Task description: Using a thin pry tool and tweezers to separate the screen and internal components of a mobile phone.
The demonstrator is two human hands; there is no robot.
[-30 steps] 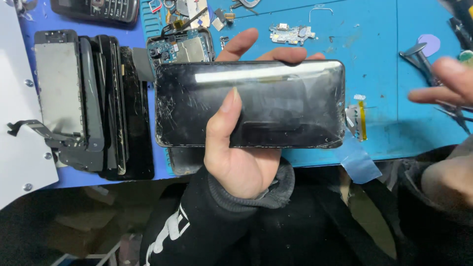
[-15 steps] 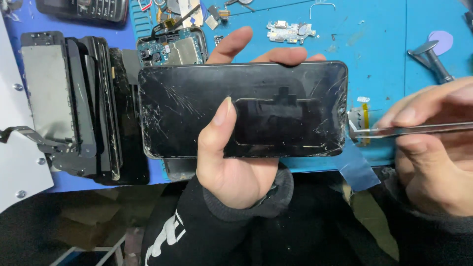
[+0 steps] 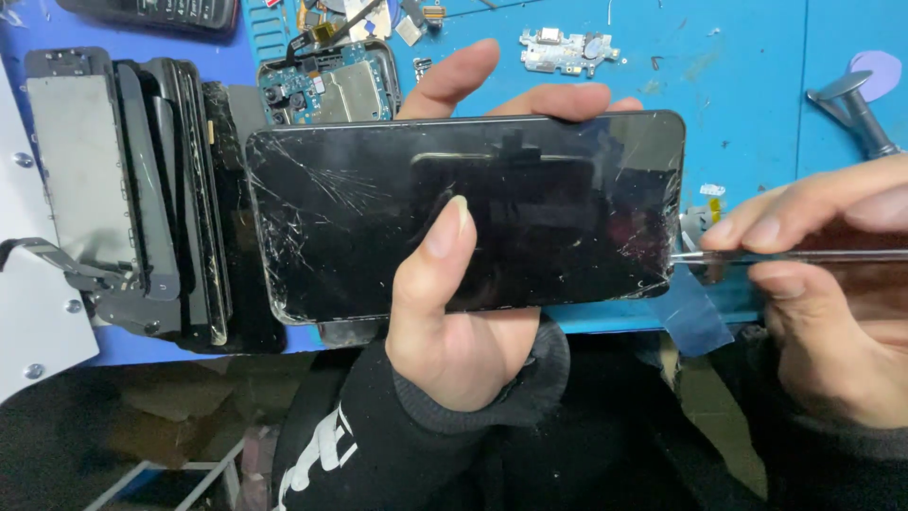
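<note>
I'm holding a cracked black phone [image 3: 468, 213] sideways in my left hand [image 3: 463, 322], thumb pressing on the glass near the middle and my fingers [image 3: 459, 76] wrapping round the back and poking out over the top edge. The screen is facing me and it's pretty wrecked: a spiderweb of cracks is spreading across the end away from my right hand, and more chipping is running down the end nearest it.

My right hand [image 3: 832, 284] is pinching a thin metal tool [image 3: 757, 255] between thumb and forefinger, and I'm touching its tip to the phone's short edge, right at the lower corner on that side. I can't tell if the tip is actually in the seam or just resting against it.

Behind my left hand's fingertips an opened phone with its circuit board showing [image 3: 326, 85] is lying on the blue mat [image 3: 747, 104], and a small loose board part [image 3: 567, 49] is sitting just beyond the phone's top edge. Off past the cracked end, a stack of old screens and frames [image 3: 142, 189] is leaning together. Above my right hand a grey metal tool handle [image 3: 856, 109] is resting on the mat, well clear of my fingers.
</note>
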